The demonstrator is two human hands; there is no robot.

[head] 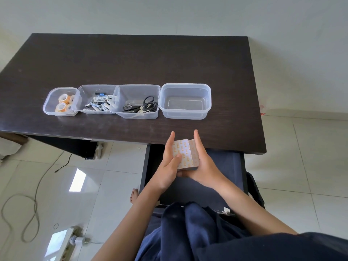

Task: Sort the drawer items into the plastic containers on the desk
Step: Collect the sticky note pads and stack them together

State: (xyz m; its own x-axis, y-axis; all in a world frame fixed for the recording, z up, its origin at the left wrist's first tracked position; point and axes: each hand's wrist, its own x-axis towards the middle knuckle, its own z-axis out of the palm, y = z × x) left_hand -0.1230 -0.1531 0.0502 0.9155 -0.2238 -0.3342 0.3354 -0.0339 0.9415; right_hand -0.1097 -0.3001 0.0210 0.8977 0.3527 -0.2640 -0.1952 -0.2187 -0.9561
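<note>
Both hands, left hand (168,162) and right hand (202,164), press a white orange-printed pad stack (185,154) between them above the open dark drawer (226,166), seemingly bound next for the empty clear plastic container (185,85) toward the dark desk's (131,59) right edge.

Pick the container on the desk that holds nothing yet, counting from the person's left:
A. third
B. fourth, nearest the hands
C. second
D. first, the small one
B. The rightmost container shows only its bare bottom, while the others hold tape rolls, batteries and scissors. Both hands, left hand and right hand, hold a stack of printed pads over the open drawer.
</note>
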